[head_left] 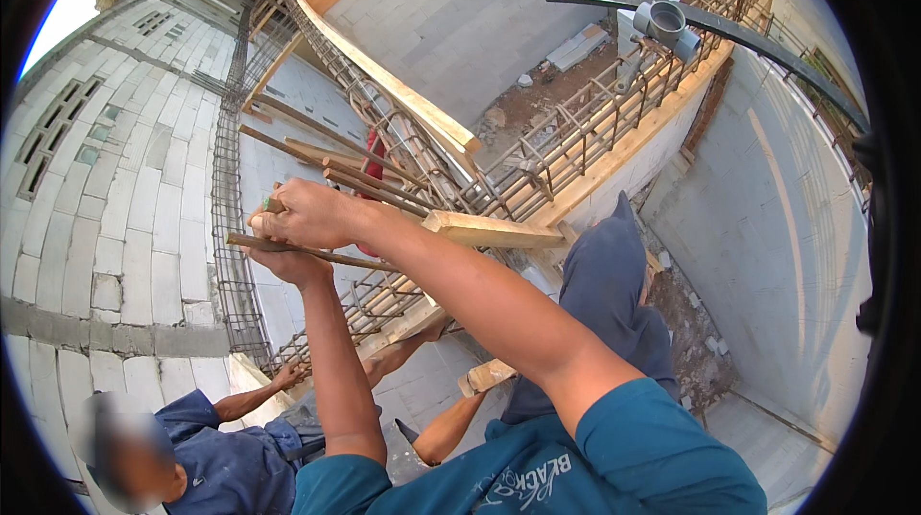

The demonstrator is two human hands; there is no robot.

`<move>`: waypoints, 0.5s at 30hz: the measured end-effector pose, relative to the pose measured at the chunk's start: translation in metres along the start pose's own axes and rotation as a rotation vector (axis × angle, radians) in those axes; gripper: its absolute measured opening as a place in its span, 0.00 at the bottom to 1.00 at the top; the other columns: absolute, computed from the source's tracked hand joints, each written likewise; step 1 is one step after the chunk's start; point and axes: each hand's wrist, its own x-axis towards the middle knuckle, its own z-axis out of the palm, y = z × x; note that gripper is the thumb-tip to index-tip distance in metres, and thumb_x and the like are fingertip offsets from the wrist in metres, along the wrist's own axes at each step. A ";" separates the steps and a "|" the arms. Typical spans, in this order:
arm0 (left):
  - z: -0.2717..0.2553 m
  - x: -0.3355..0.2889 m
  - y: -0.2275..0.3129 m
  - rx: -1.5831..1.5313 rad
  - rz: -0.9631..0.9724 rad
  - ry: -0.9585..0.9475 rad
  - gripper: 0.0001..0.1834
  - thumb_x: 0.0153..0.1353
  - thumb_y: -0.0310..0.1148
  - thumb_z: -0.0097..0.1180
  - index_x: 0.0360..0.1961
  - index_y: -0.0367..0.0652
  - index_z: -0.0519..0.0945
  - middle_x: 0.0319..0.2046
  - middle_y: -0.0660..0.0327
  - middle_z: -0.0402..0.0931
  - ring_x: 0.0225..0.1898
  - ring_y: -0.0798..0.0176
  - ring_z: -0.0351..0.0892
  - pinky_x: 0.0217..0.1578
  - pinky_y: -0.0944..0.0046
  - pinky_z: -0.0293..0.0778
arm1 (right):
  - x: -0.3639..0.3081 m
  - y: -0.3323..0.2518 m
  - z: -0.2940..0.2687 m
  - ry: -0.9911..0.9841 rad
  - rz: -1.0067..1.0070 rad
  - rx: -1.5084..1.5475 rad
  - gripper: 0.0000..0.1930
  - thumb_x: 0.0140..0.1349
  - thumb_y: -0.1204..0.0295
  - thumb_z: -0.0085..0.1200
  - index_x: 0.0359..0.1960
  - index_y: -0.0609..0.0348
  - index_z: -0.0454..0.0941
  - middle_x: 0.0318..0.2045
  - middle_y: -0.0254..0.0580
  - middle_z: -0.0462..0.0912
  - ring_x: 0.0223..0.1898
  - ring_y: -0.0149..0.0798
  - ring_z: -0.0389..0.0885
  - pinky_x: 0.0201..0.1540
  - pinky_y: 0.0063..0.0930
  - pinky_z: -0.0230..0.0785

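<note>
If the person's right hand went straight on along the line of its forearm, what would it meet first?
Probably the tall rebar cage to the left of the right hand, with the block wall behind it; the depth between is unclear from this single view.

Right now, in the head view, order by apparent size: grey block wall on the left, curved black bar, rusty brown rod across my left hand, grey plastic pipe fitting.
1. Grey block wall
2. Curved black bar
Then, too close to rank: rusty brown rod looks longer, grey plastic pipe fitting bulkier.
</note>
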 end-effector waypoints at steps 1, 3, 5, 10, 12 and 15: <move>-0.001 0.001 0.000 0.000 0.001 -0.031 0.34 0.70 0.60 0.22 0.47 0.41 0.71 0.46 0.57 0.72 0.51 0.61 0.74 0.53 0.58 0.72 | 0.000 0.000 0.000 0.006 0.002 -0.016 0.19 0.68 0.60 0.46 0.31 0.65 0.82 0.21 0.45 0.81 0.24 0.35 0.75 0.34 0.35 0.71; -0.004 0.001 0.000 0.002 -0.021 -0.055 0.32 0.71 0.59 0.22 0.50 0.45 0.69 0.49 0.58 0.70 0.54 0.61 0.71 0.56 0.57 0.69 | 0.000 0.000 0.001 0.014 0.005 -0.051 0.20 0.67 0.61 0.46 0.30 0.67 0.81 0.20 0.45 0.80 0.23 0.35 0.74 0.33 0.35 0.71; -0.005 0.002 0.000 0.032 -0.011 -0.084 0.31 0.71 0.59 0.22 0.50 0.46 0.69 0.49 0.58 0.70 0.54 0.61 0.71 0.56 0.58 0.68 | 0.000 -0.001 0.003 0.056 0.030 0.015 0.20 0.67 0.61 0.46 0.29 0.67 0.81 0.19 0.44 0.79 0.22 0.34 0.74 0.31 0.34 0.71; -0.003 0.002 0.001 0.053 -0.011 -0.055 0.36 0.69 0.62 0.23 0.47 0.41 0.72 0.43 0.56 0.76 0.46 0.60 0.78 0.45 0.61 0.78 | -0.003 -0.006 0.003 0.005 0.158 0.072 0.18 0.67 0.61 0.47 0.34 0.66 0.82 0.23 0.44 0.82 0.24 0.32 0.78 0.27 0.28 0.72; -0.001 0.000 0.002 0.018 -0.058 -0.042 0.36 0.68 0.63 0.24 0.47 0.41 0.73 0.44 0.54 0.77 0.45 0.59 0.80 0.42 0.59 0.80 | -0.004 -0.011 0.003 0.026 0.155 0.088 0.18 0.68 0.61 0.47 0.37 0.65 0.83 0.26 0.45 0.83 0.26 0.32 0.79 0.27 0.27 0.73; 0.002 0.000 0.006 0.018 -0.038 -0.088 0.38 0.68 0.64 0.24 0.49 0.40 0.73 0.42 0.53 0.79 0.43 0.58 0.81 0.39 0.60 0.81 | -0.009 -0.017 0.004 0.027 0.128 0.080 0.19 0.69 0.61 0.44 0.44 0.63 0.81 0.33 0.46 0.85 0.33 0.35 0.83 0.28 0.27 0.76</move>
